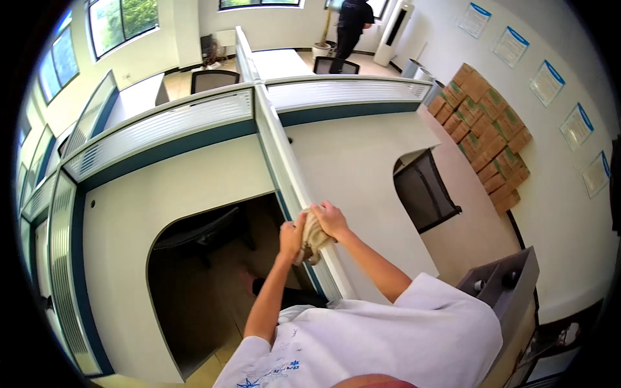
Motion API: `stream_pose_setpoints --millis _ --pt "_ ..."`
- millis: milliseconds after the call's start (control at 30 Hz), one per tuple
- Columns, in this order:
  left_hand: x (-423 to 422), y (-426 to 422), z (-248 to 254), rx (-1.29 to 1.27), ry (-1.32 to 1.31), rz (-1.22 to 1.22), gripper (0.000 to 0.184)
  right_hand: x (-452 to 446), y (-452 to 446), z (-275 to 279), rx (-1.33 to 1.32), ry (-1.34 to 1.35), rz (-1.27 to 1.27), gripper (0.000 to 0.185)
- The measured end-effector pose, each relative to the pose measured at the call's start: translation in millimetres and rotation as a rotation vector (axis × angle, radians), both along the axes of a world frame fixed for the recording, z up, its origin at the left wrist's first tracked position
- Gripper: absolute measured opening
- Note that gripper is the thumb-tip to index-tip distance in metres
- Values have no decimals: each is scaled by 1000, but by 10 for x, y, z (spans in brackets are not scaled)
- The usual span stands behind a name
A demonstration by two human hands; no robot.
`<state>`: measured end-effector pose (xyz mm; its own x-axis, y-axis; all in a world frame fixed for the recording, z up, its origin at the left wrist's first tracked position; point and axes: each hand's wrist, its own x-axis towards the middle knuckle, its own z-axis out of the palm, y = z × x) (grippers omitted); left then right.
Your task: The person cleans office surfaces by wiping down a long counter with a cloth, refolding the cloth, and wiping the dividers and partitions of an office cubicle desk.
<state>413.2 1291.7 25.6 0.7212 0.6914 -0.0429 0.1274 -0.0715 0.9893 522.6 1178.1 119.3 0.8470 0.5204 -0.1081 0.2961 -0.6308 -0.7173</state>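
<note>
A crumpled beige cloth (pixel 314 234) lies over the top edge of the white partition (pixel 282 158) between two desks. My left hand (pixel 292 238) grips the cloth's left side, on the side of the left desk. On the other side, my right hand (pixel 330 220) holds the cloth with its fingers closed over it. Both hands are near each other on the partition's rail, and part of the cloth hangs below them.
The left desk (pixel 129 213) and right desk (pixel 349 155) flank the partition. Stacked cartons (pixel 482 129) stand along the right wall. A grey shelf unit (pixel 527 271) is at lower right. Another person (pixel 352 26) stands at the back near a potted plant (pixel 321 50).
</note>
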Motion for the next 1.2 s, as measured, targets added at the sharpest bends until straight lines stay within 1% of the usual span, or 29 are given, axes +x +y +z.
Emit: stream_pose_setpoints --millis 33,67,133,200,233,267,333,400,433,467,500,533,567,600,633,667,700,767,800,833,867,900,933,1000,1033,1067,1133,1167,1200 --pt "-75 -123 128 -109 -74 -13 71 -45 -66 62 -18 0 16 63" --pt "-108 -195 47 -161 -97 -30 68 -90 -135 85 -12 -13 42 64" --pt "-216 -327 2 -134 -100 -61 67 -167 -315 54 -1 -36 82 66" --pt "-307 -400 101 -101 -113 -81 63 -176 -411 -9 29 -10 95 62" --pt "-301 -364 106 -8 -77 -94 61 -167 -398 -27 58 1 93 61" --pt "-222 -332 -8 73 -49 -89 56 -154 -378 -20 86 4 96 58" --pt "-34 -290 -156 370 -210 9 49 -165 -354 21 142 11 90 54" --pt "74 -278 -198 345 -366 -4 42 -172 -317 -37 169 33 62 50" --pt "121 -197 -314 403 -346 -65 43 -138 -309 -106 182 54 58 50" --pt "165 -122 -297 414 -364 -157 45 -94 -357 -170 184 72 53 50" --pt "214 -93 -439 520 -322 -63 46 -86 -366 -197 173 74 42 51" --pt "181 -103 -626 619 -269 29 46 -87 -370 -226 216 92 37 51" --pt "94 -83 -573 557 -244 -42 46 -97 -378 -257 259 116 30 52" --pt "79 -80 -411 495 -217 -110 46 -97 -382 -295 259 103 19 52" --pt "28 -146 -197 422 -172 -102 48 -110 -404 -324 263 93 9 52" --pt "-60 -191 23 360 -126 -95 50 -138 -447 -321 256 137 -10 53" --pt "-140 -215 196 332 -55 -77 48 -152 -434 -314 259 177 -24 54" --pt "-236 -304 490 282 73 -17 44 -192 -489 -329 278 168 -22 55" --pt "-267 -361 551 387 14 58 42 -231 -539 -324 275 165 -9 56" --pt "-284 -424 608 485 -45 140 41 -263 -578 -319 315 236 2 54" --pt "-310 -480 652 578 -101 228 40 -270 -608 -308 313 242 12 57" --pt "-377 -503 689 451 -44 118 39 -272 -649 -307 303 250 25 59" --pt "-428 -588 719 412 -50 111 41 -284 -697 -308 287 263 37 62" --pt "-522 -797 746 351 -62 88 45 -441 -807 -221 340 254 25 60" --pt "-589 -901 689 396 -77 59 55 -446 -792 -176 392 237 11 59" --pt "-616 -1016 608 481 -192 77 63 -455 -806 -190 367 237 6 58" --pt "-665 -1174 551 527 -212 79 70 -518 -945 -264 311 244 -23 56" --pt "-650 -1150 485 571 -208 99 75 -560 -973 -205 283 241 -38 57" --pt "-656 -1103 460 562 -199 61 74 -591 -979 -151 286 247 -43 57"
